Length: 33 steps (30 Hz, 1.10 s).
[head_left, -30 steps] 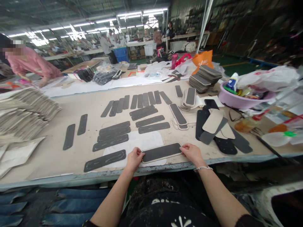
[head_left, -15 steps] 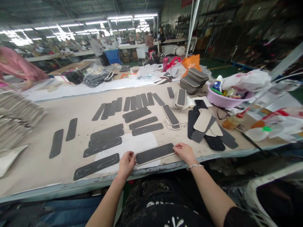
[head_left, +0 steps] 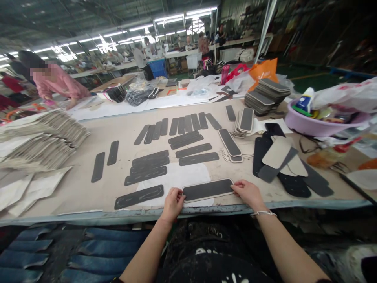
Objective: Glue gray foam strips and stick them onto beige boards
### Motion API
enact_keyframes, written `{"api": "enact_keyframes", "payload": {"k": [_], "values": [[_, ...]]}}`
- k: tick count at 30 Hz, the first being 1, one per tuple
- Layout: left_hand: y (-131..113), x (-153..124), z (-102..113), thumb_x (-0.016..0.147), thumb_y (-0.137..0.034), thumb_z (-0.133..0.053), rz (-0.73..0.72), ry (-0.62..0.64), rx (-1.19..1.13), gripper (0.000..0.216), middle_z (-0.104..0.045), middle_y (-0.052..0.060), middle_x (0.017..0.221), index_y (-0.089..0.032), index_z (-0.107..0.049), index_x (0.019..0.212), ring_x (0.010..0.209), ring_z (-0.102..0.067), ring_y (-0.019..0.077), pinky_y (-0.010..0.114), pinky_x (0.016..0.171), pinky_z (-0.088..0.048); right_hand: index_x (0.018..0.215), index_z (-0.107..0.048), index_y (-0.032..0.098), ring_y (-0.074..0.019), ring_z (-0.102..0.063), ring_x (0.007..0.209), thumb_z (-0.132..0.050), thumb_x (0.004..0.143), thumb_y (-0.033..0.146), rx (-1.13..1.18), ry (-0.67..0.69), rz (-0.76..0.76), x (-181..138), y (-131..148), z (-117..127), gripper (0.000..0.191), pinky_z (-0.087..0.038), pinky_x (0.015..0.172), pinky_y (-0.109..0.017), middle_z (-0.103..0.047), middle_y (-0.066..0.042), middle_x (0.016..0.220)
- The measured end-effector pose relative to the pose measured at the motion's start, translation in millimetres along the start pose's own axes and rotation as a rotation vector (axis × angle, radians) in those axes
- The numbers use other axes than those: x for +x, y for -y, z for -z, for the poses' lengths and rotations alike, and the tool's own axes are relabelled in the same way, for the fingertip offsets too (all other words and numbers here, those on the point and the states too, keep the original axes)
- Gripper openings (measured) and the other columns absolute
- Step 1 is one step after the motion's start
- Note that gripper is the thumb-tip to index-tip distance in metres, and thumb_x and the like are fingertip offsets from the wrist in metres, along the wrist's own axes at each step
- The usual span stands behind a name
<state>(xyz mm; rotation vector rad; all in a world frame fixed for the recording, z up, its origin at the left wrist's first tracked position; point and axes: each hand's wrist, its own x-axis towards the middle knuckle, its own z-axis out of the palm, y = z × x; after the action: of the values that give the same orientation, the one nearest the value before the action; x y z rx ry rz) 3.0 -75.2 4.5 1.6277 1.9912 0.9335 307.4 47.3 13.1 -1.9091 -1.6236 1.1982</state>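
A long dark grey panel with a pale border [head_left: 207, 190] lies at the table's front edge, over a white sheet [head_left: 188, 175]. My left hand [head_left: 174, 202] pinches its left end between thumb and fingers. At the opposite end, my right hand [head_left: 247, 192], with a bracelet on the wrist, grips the upper right corner. Left of my hands rests a glossy dark strip [head_left: 139, 196]. Behind it several similar strips [head_left: 149, 162] overlap, and a row of shorter strips [head_left: 187, 124] stretches farther back.
Bordered panels [head_left: 229, 142] and loose dark and beige pieces [head_left: 277, 151] lie to the right. Beyond them are a stack of grey pieces [head_left: 266, 96] and a lilac basin [head_left: 321, 125]. Piled pale sheets [head_left: 44, 137] stand at left. A person in pink [head_left: 63, 82] leans over the far left.
My view has swung left, so everything sits farther right in the picture. Both hands keep their hold on the bordered panel, which stays in about the same place on the table.
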Motion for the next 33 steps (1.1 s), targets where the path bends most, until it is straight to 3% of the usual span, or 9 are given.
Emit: {"api": "enact_keyframes", "payload": {"k": [8,15,28,31,33], "values": [[7,0,-1,0.084,-0.029,-0.049,-0.062,0.054,0.017,0.017,-0.056,0.006,0.090,-0.019,-0.060,0.092,0.067,-0.055,0.0119,0.024,0.061,-0.050,0.075,-0.061,0.020,-0.0143,-0.063,0.056,-0.063,0.075,0.024,0.040,-0.010,0.009,1,-3,-1,0.005,-0.047,0.055,-0.022,-0.067,0.001,0.062],[11,0,-2,0.084,-0.033,-0.052,-0.229,-0.055,0.049,0.023,-0.060,0.007,0.091,-0.021,-0.070,0.088,0.083,-0.061,0.0172,0.027,0.074,-0.052,0.073,-0.061,0.020,-0.0135,-0.063,0.057,-0.063,0.072,0.021,0.052,-0.056,0.030,3,-4,-4,0.003,-0.046,0.056,-0.020,-0.066,0.002,0.060],[8,-3,-5,0.087,-0.028,-0.050,-0.284,-0.084,0.068,0.023,-0.063,0.009,0.098,-0.018,-0.070,0.087,0.083,-0.063,0.0156,0.026,0.079,-0.053,0.077,-0.062,0.020,-0.0129,-0.062,0.060,-0.059,0.077,0.022,-0.105,-0.060,0.090,-1,-2,-2,0.004,-0.046,0.060,-0.020,-0.066,0.002,0.064],[8,-3,-5,0.087,-0.026,-0.050,-0.323,-0.105,0.082,0.023,-0.062,0.009,0.097,-0.017,-0.070,0.086,0.082,-0.063,0.0146,0.025,0.077,-0.053,0.079,-0.064,0.019,-0.0161,-0.063,0.069,-0.058,0.079,0.020,-0.225,-0.102,0.158,-8,4,2,0.006,-0.047,0.069,-0.024,-0.066,-0.002,0.070],[8,-3,-5,0.087,-0.025,-0.050,-0.363,-0.130,0.082,0.022,-0.062,0.009,0.095,-0.017,-0.070,0.085,0.080,-0.063,0.0141,0.024,0.075,-0.054,0.090,-0.065,0.016,-0.0219,-0.061,0.086,-0.055,0.082,0.020,-0.305,-0.156,0.236,-16,12,2,0.013,-0.045,0.083,-0.031,-0.066,-0.009,0.088]]}}
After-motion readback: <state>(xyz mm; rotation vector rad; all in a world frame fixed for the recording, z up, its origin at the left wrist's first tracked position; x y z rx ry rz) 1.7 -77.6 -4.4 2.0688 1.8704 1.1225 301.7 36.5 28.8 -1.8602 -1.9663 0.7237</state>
